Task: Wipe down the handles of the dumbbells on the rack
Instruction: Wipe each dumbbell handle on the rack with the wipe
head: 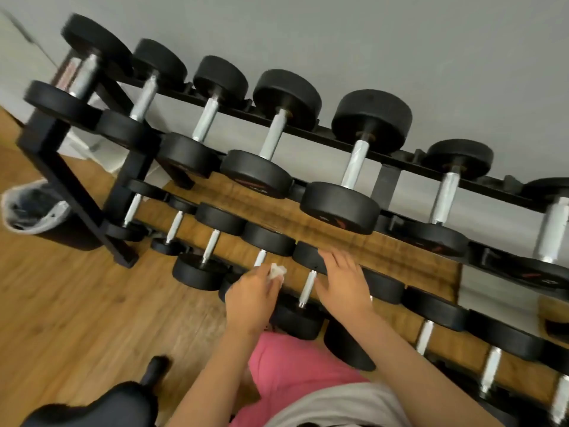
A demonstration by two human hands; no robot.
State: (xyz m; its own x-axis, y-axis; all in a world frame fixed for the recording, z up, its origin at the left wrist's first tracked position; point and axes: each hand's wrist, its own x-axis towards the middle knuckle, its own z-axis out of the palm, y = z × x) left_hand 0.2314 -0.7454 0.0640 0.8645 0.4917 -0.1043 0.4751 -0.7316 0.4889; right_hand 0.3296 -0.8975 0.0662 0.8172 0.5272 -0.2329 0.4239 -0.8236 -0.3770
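Observation:
A black two-tier rack (77, 192) holds black dumbbells with silver handles. On the lower tier, my left hand (251, 298) grips a crumpled white wipe (277, 270) against the lower part of one dumbbell handle (261, 257). Just right of it, another silver handle (308, 288) is bare. My right hand (345, 283) hovers over the lower row beside that handle, fingers spread and relaxed, near a black dumbbell head (308, 255). It holds nothing.
The upper tier carries larger dumbbells (341, 204). A bin with a clear liner (34, 211) stands on the wooden floor left of the rack. A grey wall runs behind. My pink shorts (295, 365) and a dark shoe (157, 369) show below.

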